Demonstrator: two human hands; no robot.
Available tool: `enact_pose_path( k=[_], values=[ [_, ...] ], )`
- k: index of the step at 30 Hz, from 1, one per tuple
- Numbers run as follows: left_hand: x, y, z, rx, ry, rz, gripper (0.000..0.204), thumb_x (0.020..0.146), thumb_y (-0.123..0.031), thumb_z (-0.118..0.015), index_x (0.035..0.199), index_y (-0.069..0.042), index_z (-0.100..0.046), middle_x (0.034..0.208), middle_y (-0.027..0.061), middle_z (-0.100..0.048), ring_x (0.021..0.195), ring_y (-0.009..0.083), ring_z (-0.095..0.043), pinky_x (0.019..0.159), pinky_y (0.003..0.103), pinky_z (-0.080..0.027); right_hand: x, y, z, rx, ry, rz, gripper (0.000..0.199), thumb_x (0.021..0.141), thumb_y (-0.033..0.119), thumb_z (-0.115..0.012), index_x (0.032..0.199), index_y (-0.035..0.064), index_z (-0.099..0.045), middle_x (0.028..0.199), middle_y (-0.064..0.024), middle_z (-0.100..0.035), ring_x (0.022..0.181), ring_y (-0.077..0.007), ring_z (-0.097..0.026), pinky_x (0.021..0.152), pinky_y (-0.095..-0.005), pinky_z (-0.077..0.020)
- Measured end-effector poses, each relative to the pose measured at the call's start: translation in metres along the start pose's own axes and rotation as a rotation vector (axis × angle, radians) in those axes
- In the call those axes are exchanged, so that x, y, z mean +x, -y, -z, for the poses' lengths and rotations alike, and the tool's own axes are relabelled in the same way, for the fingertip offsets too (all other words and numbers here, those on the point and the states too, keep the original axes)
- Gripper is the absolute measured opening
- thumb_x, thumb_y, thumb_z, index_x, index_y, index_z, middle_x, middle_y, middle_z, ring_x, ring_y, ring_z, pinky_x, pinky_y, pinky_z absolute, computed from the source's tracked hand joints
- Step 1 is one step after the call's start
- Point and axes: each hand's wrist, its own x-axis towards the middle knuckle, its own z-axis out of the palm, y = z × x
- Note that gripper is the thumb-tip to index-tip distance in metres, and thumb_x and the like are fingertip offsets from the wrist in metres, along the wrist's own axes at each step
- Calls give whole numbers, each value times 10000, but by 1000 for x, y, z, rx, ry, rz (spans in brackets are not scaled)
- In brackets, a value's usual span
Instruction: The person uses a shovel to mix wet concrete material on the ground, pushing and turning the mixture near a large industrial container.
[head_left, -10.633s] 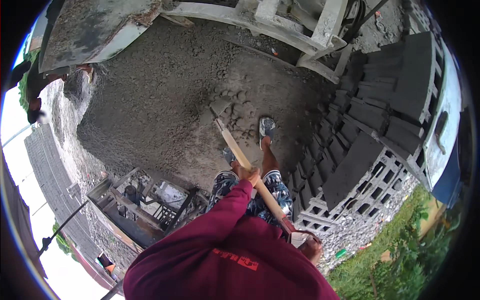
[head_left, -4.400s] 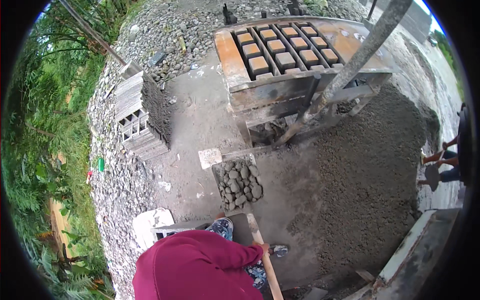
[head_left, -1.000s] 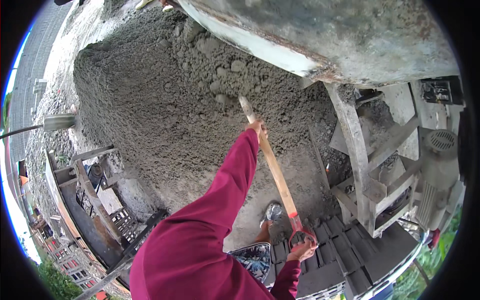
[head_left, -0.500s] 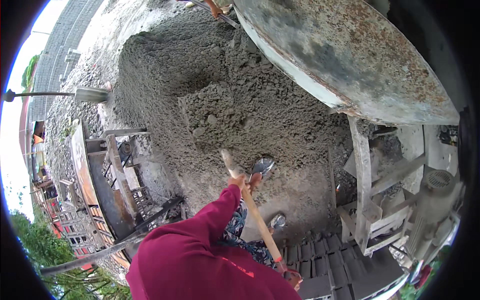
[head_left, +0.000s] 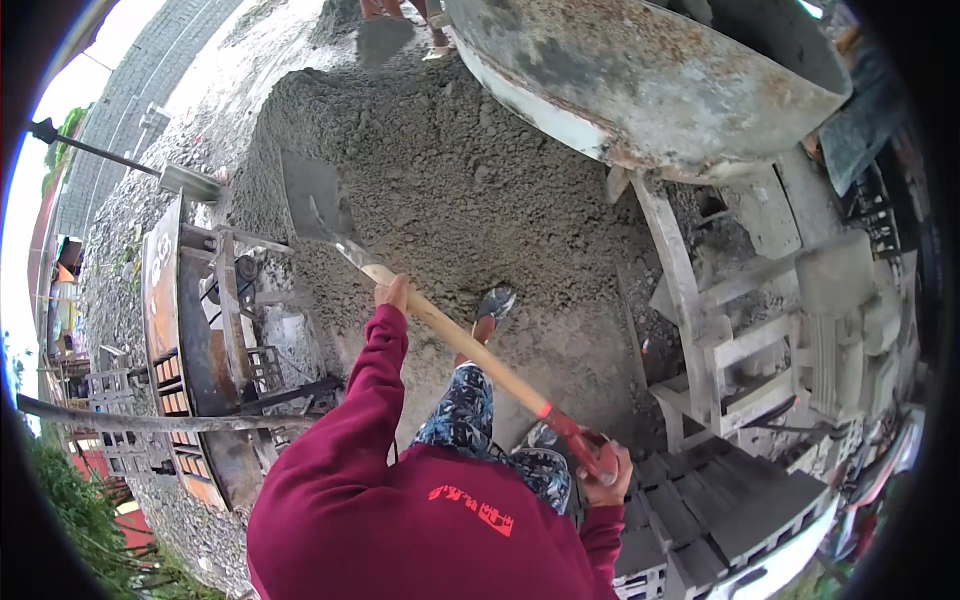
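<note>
A shovel (head_left: 470, 346) with a wooden shaft slants across my body. My left hand (head_left: 393, 293) is wrapped around the shaft close to the blade. Lower right, my right hand (head_left: 607, 478) grips the red handle end. The grey metal blade (head_left: 315, 195) lies over the left part of a heap of damp grey mix (head_left: 430, 170), which looks like concrete or mortar. Its face appears bare of any load. My shod feet stand on the grey floor at the near edge of the heap, one shoe (head_left: 495, 303) ahead of the other.
A big rusty metal drum (head_left: 640, 90) overhangs the upper right, on a metal frame (head_left: 675, 280). Grey blocks (head_left: 700, 510) are stacked lower right. At left stand a rusty machine (head_left: 205, 370) and a long bar (head_left: 160, 422). Another person's foot (head_left: 438, 50) shows beyond the heap.
The blade, loaded with grey mix before, has swung left and now looks bare. My left hand moved left and up, my right hand slightly right and up. My view has shifted.
</note>
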Motion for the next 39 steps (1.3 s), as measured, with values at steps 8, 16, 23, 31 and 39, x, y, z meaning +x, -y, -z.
enact_pose_path(
  k=[8, 16, 23, 31, 39],
  values=[
    [-252, 182, -89, -90, 398, 605, 148, 795, -119, -577, 884, -45, -485, 721, 106, -527, 580, 250, -551, 537, 433, -491, -240, -22, 157, -46, -271, 348, 413, 739, 258, -570, 1067, 13, -515, 509, -36, -417, 364, -183, -415, 341, -345, -394],
    [-219, 183, -193, -52, 540, 644, 114, 809, -130, -535, 861, -49, -474, 675, 98, -508, 539, 256, -524, 499, 426, -478, -107, -34, 0, 253, -70, 380, 478, 816, 221, -561, 1255, 61, -459, 546, -11, -403, 446, -154, -422, 430, -320, -407],
    [-233, 54, -238, -99, 677, 731, 90, 827, -126, -487, 805, -52, -440, 636, 82, -477, 551, 237, -493, 507, 405, -458, -101, 39, -141, 253, 311, 593, 598, 819, 156, -552, 1351, 39, -304, 592, -30, -451, 452, -163, -460, 484, -323, -445],
    [-93, 60, -322, -166, 815, 662, 82, 839, -133, -487, 832, -55, -463, 628, 81, -501, 562, 236, -516, 517, 407, -463, 39, 46, -187, 162, 362, 774, 533, 761, 55, -537, 1259, -7, -357, 591, -61, -459, 435, -178, -477, 442, -320, -443],
    [-147, 135, -244, 183, 780, 573, 728, 771, -685, -513, 1092, -32, -517, 835, 106, -607, 692, 236, -603, 605, 412, -493, 74, 11, -83, 114, -159, 496, 312, 743, 85, -566, 1038, 0, -505, 582, -65, -472, 435, -170, -472, 428, -302, -438]
  ],
)
